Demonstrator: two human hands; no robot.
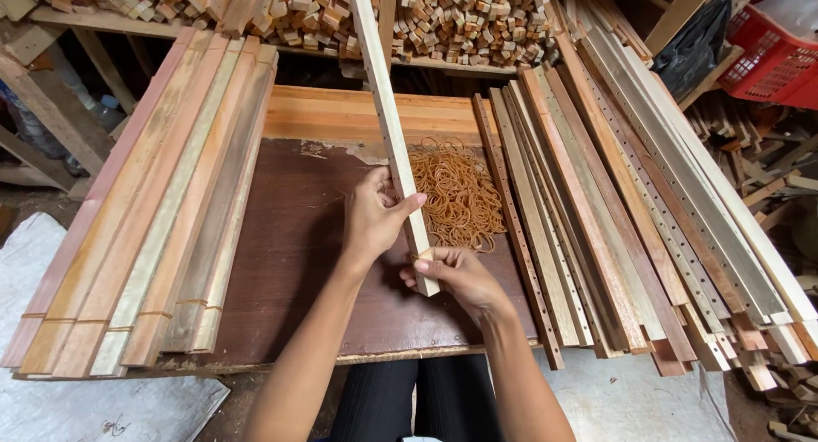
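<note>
A dark brown worktable (298, 263) sits between stacked wooden slats (162, 221) and drilled slats (613, 212). The left hand (375, 216) is closed around a pale wooden slat (388, 110) – it slants up across the table – while the right hand (456, 276) pinches its lower end, beside a heap of rubber bands (460, 195).

No labels, signs or screens in view. Nearest to packaging: red plastic crate (771, 63), lattice-walled, top right corner, w/ pale stuff inside; black plastic bag (694, 46) hanging just left of it, crumpled; clear plastic bottle (106, 110) w/ blue cap, far left under shelf, partly hidden by wood. No print readable on any.
</note>
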